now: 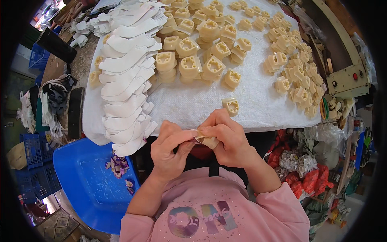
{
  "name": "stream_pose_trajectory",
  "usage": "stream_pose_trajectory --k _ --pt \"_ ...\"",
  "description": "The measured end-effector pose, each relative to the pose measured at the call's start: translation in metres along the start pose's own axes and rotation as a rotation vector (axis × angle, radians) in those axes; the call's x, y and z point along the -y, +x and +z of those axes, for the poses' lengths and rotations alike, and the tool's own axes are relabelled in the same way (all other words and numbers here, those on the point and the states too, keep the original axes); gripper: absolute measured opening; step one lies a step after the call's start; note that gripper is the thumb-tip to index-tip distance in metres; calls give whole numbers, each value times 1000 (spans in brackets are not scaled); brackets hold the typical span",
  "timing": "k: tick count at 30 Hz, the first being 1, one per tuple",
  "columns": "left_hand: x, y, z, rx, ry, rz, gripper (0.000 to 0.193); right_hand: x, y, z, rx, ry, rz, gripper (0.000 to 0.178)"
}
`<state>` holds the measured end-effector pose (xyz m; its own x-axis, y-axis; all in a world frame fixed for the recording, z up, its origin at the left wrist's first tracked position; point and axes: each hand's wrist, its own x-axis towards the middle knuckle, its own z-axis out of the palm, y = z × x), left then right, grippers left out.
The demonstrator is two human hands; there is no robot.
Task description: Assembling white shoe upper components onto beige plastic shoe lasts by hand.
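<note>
My left hand and my right hand meet just off the table's near edge, over my lap. Between them is a cream moulded block that looks like a shoe heel, gripped by my right fingers. A thin flap with a purple edge is pinched by my left thumb and forefinger against the block; the fingers cover part of it. Just beyond my right hand, a single cream block lies on the white woven sheet. A long row of overlapping white curved pieces runs along the sheet's left side.
Stacks of cream blocks fill the middle of the table, with another heap at right. A blue tub holding purple-patterned covered pieces stands at my left. Red and clear plastic bags lie below right, near a machine frame.
</note>
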<state>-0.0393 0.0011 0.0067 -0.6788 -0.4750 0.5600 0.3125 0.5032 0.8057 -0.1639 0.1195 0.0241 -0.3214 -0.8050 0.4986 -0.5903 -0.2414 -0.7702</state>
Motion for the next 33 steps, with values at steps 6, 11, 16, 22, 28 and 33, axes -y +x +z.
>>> stream_pose_trajectory --k 6,11,16,22,28,33 --pt "-5 2 4 55 154 76 10 2 -3 0 167 -75 -16 33" --pt "-8 5 3 60 143 56 11 -1 -4 -1 149 -70 -54 31" --pt "-10 5 -5 -49 288 167 27 2 2 -6 44 -190 -170 28" --pt "2 2 -23 -176 219 102 31 19 6 -6 -35 -226 -55 31" --pt "-15 2 -7 -151 -50 52 31 13 -30 26 -295 788 678 24" --pt "-12 -6 -5 38 -62 125 27 18 -36 21 -391 1087 680 21"
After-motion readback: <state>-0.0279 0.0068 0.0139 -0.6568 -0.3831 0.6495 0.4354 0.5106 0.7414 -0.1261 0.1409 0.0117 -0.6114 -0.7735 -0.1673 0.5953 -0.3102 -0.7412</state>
